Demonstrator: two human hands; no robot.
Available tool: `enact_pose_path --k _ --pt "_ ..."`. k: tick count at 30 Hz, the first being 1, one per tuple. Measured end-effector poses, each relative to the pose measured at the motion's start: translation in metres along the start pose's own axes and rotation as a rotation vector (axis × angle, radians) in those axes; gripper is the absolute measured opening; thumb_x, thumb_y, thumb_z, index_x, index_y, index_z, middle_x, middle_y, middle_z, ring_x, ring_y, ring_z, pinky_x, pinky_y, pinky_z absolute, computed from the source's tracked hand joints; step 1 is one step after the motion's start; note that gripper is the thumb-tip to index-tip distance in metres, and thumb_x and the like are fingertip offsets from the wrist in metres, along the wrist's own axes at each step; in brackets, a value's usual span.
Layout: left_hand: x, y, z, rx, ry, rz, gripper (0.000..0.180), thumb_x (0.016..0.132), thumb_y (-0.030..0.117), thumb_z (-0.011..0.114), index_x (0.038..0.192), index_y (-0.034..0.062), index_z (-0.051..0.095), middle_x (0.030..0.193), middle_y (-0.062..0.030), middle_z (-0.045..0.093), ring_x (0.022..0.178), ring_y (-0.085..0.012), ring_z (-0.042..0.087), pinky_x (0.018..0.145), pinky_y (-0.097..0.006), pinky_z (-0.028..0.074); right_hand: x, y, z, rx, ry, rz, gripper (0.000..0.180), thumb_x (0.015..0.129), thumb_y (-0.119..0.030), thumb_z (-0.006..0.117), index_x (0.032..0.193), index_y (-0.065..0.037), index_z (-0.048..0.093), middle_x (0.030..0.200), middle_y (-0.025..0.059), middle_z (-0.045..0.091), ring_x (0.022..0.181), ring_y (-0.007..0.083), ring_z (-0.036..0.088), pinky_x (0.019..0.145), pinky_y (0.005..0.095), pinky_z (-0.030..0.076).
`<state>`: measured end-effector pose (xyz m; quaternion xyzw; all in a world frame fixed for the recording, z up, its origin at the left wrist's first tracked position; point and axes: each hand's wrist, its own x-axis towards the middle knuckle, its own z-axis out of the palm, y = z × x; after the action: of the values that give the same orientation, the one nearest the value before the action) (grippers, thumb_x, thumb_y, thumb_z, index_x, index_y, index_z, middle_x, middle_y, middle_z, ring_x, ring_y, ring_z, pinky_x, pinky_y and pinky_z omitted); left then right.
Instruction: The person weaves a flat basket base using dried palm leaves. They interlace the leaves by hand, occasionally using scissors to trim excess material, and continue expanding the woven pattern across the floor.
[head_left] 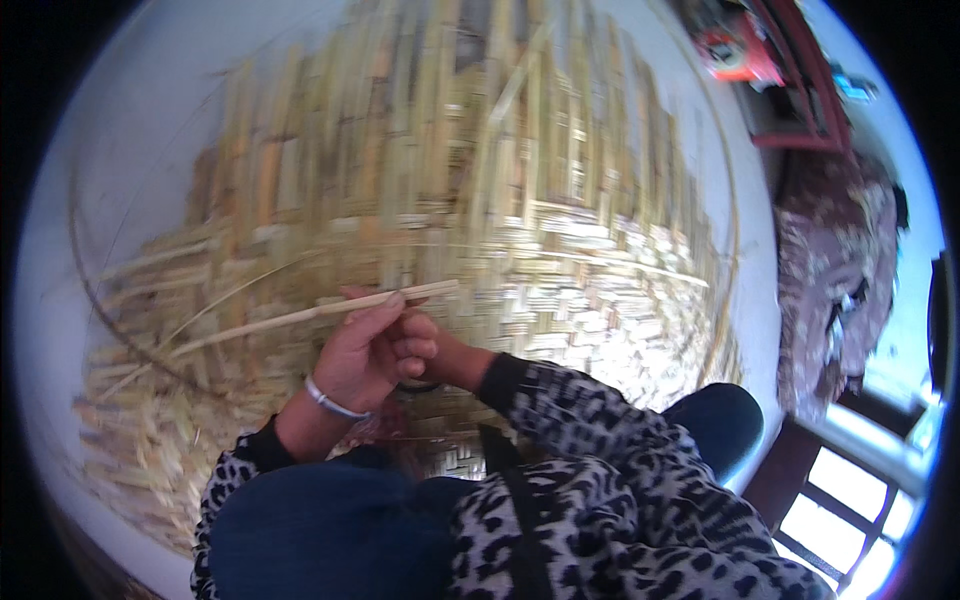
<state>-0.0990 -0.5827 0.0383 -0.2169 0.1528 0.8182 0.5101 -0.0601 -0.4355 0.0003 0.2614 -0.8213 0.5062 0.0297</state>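
My left hand (pixel 375 345), with a pale bangle (pixel 335 402) at its wrist, is closed on a narrow pale bamboo strip (pixel 270 325). Its thumb presses along the strip near the right end, and the other fingers are curled. My right hand (pixel 450 358) crosses in from the right, close against the left; its fingers are mostly hidden behind the left hand, so its grip does not show. Under both hands spreads a woven bamboo mat (pixel 560 310), its far part made of long unwoven strips (pixel 400 120) pointing away from me.
Long thin strips (pixel 735 200) curve along the mat's right and left sides on the pale floor (pixel 150 170). My bent knee (pixel 720 425) is at the right. Beyond stand a dark red piece of furniture (pixel 800 90), a patterned cloth-covered bulk (pixel 835 270) and an orange-red package (pixel 740 55).
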Motion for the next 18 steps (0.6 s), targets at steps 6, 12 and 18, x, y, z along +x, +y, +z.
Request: enact_pose_path --k 6,12,18 --pt "0.03 -0.03 0.055 0.286 -0.098 -0.319 0.049 0.102 0.041 0.036 0.128 0.0015 0.048 0.092 -0.0159 0.068 0.078 -0.026 0.068 0.058 -0.031 0.054 -0.045 -0.008 -0.036 0.853 0.0 0.655 0.019 0.092 -0.023 0.055 0.101 -0.006 0.059 0.087 0.0072 0.061 0.078 0.0225 0.062 0.071 0.0349 0.052" --pt "0.042 -0.027 0.094 0.607 -0.235 -0.47 0.046 0.102 0.036 0.04 0.125 -0.0021 0.052 0.094 -0.0164 0.068 0.082 -0.0243 0.069 0.062 -0.031 0.055 -0.017 0.002 -0.038 1.195 0.276 0.587 0.02 0.095 -0.025 0.053 0.097 -0.006 0.059 0.087 0.0062 0.061 0.076 0.0197 0.061 0.07 0.0336 0.052" --pt "0.08 0.019 0.073 1.46 0.13 0.368 0.032 0.093 0.027 0.058 0.114 0.0024 0.061 0.092 -0.0146 0.068 0.08 -0.0263 0.065 0.071 -0.033 0.052 -0.052 0.04 -0.089 1.213 0.553 0.858 0.033 0.1 -0.039 0.048 0.094 -0.008 0.057 0.086 0.0062 0.066 0.07 0.0146 0.063 0.066 0.029 0.054"
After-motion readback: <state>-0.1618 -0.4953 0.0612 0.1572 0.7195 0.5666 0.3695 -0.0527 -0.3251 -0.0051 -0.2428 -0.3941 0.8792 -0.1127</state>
